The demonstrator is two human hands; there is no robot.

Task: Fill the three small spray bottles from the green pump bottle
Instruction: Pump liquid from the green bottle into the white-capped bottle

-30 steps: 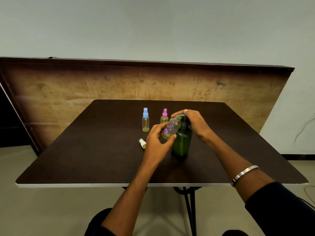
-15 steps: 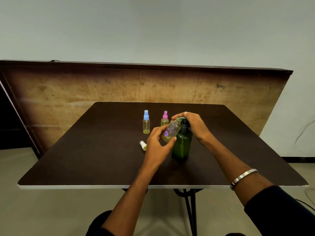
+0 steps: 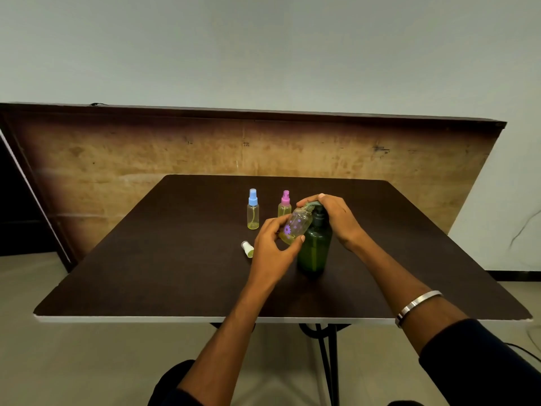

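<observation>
Green and translucent, the pump bottle [image 3: 314, 247] stands upright on your dark brown table [image 3: 175, 259], a little right of its middle. Your right hand [image 3: 333, 219] lies over the pump head, fingers curved down across the top and the thumb reaching toward the nozzle; it presses and wraps the pump. Your left hand [image 3: 273, 247] pinches the open spray bottle [image 3: 296, 225] between thumb and fingers, tilted so that its bare neck points up and to the right, right at the pump's spout. That small bottle is clear with purple flower prints on its side and a little yellowish liquid pooled at its lower end. You can read no words on it; the flowers are the only marking that shows, and the green bottle carries no label that can be made out.

Just left of your left hand, the loose white cap [image 3: 247, 248] lies on its side on the table. Farther back stand the other two small bottles, both upright and capped: the blue-topped spray bottle [image 3: 253, 209] to the left and the pink-topped spray bottle [image 3: 284, 205] beside it, just behind the bottle you hold. Both show yellowish liquid inside. A metal bangle [image 3: 417, 306] circles your right wrist, above a dark sleeve [image 3: 483, 364]. Behind the table leans a worn wooden board [image 3: 146, 153] with small dark marks too faint to read.
</observation>
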